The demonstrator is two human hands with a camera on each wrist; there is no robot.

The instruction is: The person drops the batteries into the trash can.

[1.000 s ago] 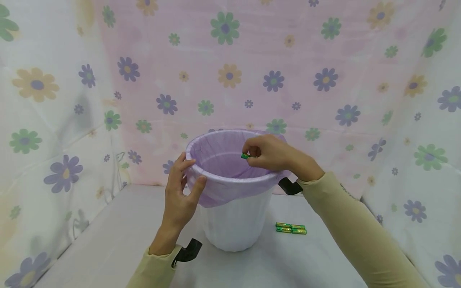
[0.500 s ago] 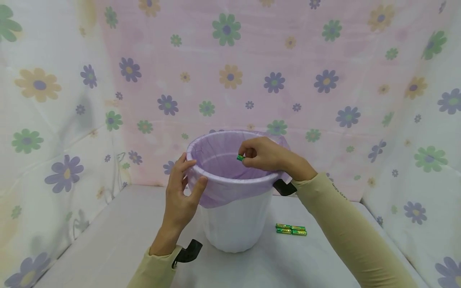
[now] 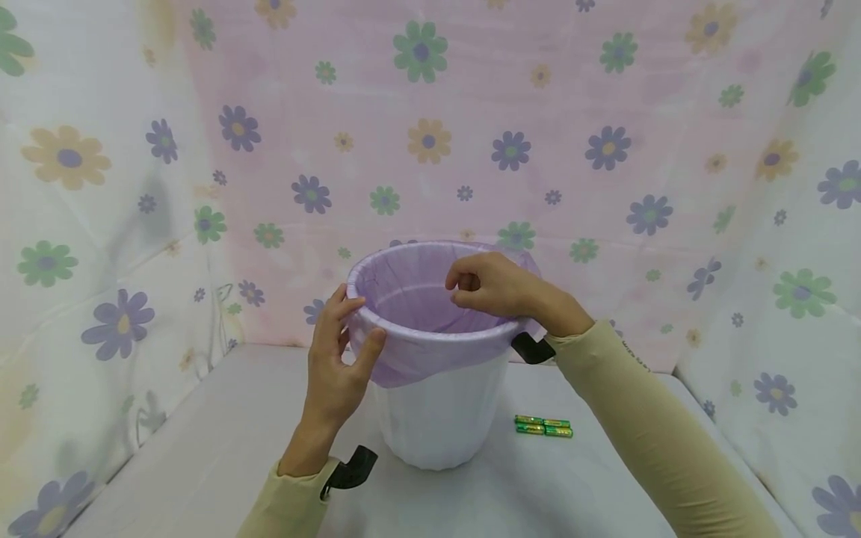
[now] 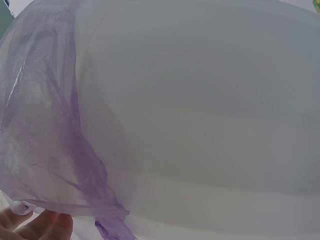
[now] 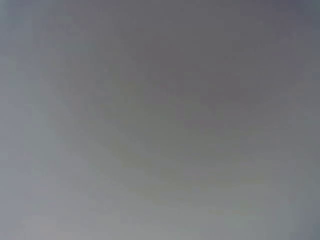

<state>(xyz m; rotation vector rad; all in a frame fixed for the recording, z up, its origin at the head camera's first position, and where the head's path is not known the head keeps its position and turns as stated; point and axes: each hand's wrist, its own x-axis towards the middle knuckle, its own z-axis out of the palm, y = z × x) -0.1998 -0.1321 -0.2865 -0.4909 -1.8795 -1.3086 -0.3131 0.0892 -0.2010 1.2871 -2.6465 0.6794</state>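
Grips the white bin [image 3: 440, 418], upright on the table [image 3: 269, 433] and lined with a purple bag [image 3: 417, 362] turned out over its rim, by the rim's left side with the left hand [image 3: 336, 366], with the thumb on the front and the fingers bent over the edge, and holds the right hand [image 3: 498, 287] over the bin's mouth, toward its right side, with fingers curled in toward the thumb around nothing visible. Has four green-and-gold batteries [image 3: 530, 430] lying in two close rows near the bin's base, on its right. Wears beige sleeves [image 3: 646, 418], and has flowered cloth [image 3: 377, 104] hanging behind the bin and at both sides.
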